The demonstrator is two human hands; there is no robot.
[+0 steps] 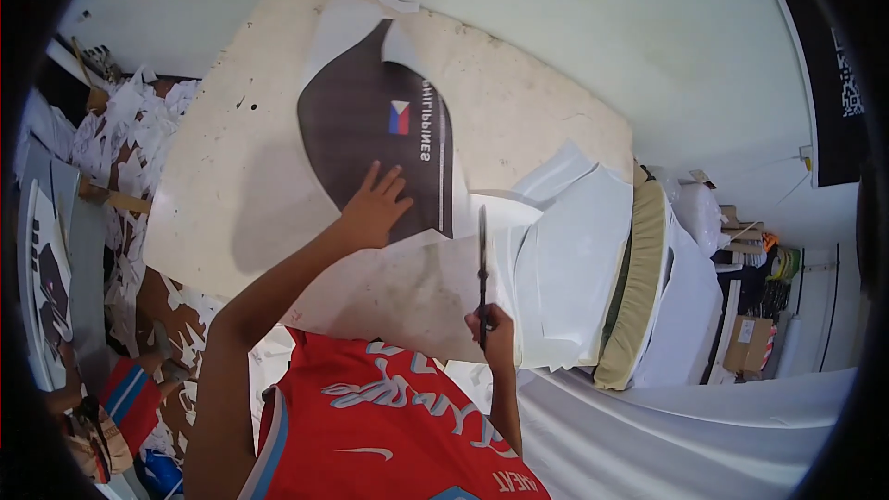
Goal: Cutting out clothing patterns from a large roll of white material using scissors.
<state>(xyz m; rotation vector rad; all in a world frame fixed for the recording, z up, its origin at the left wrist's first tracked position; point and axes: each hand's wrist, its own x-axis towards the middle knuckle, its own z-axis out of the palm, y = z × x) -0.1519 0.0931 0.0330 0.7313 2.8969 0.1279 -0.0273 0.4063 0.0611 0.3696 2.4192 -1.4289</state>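
On the pale board table [519, 83] lies a dark grey, curved printed paper piece [352, 120], with a small flag emblem, white lettering and white uncut paper along its far end. My left hand [375, 210] rests flat on the near part of this piece, fingers spread. To its right, my right hand [492, 329] grips the handles of a pair of long dark scissors [482, 264]. Their blades point away from me, beside the piece's right edge and apart from it. The blades look closed or nearly so, seen edge-on.
White paper sheets [574, 250] are stacked on the table's right side, beside a yellowish cushion-like roll [637, 287]. Paper scraps [130, 167] cover the floor at left. Another person's arm and red clothing [130, 398] show at lower left. A cardboard box [748, 344] stands far right.
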